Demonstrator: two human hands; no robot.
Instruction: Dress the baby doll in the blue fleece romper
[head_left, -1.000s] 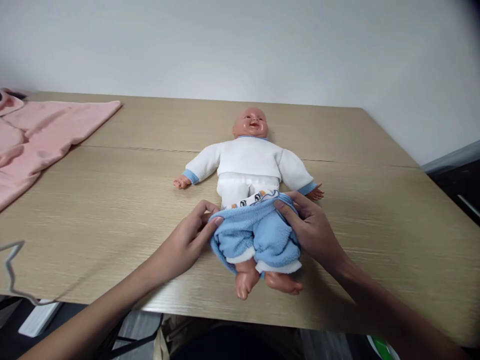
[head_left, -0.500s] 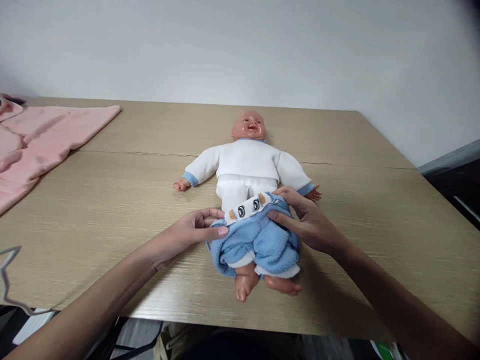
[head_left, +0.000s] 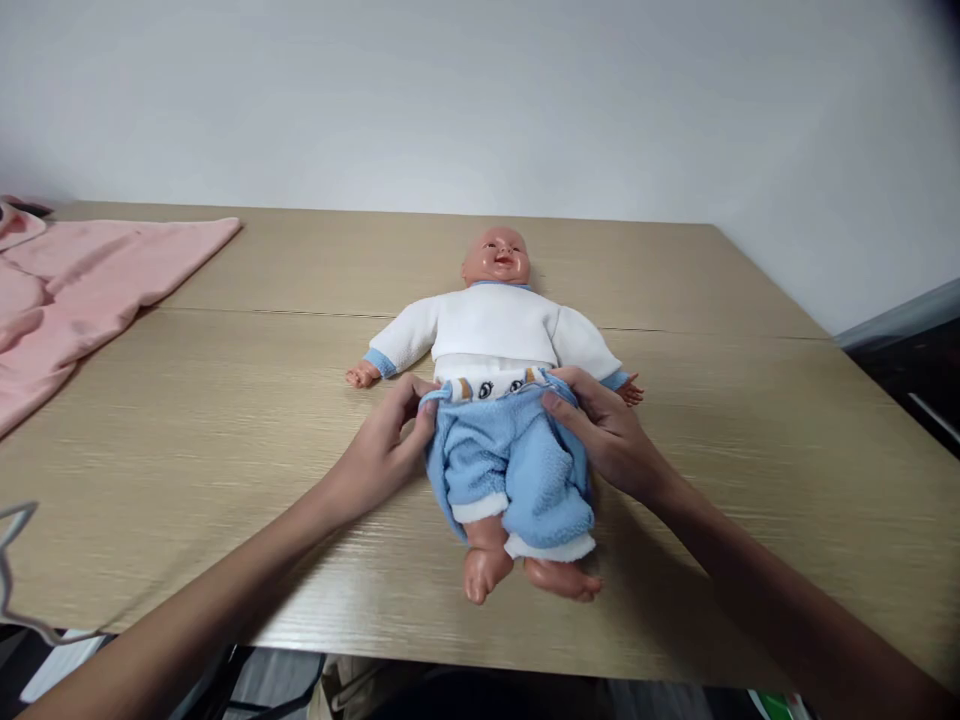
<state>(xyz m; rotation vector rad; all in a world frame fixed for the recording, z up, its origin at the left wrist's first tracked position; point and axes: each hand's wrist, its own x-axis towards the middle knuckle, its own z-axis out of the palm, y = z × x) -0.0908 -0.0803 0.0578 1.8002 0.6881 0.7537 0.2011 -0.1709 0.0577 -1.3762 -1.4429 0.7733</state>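
A baby doll (head_left: 495, 255) in a white top lies on its back on the wooden table (head_left: 225, 400), head away from me, bare feet toward me. Blue fleece trousers (head_left: 517, 465) with white cuffs cover its legs up to the waist. My left hand (head_left: 382, 450) pinches the waistband at the doll's right hip. My right hand (head_left: 607, 430) grips the waistband at the other hip. A strip printed with eyes shows along the top of the waistband.
A pink blanket (head_left: 82, 275) lies spread at the table's far left. A thin grey wire shape (head_left: 15, 560) shows at the near left edge. The table's right edge runs beside a dark floor area. A white wall stands behind.
Both hands have pulled the blue trousers' waistband up from the doll's thighs to its waist. The white underlayer is now covered, and the trouser legs are less bunched.
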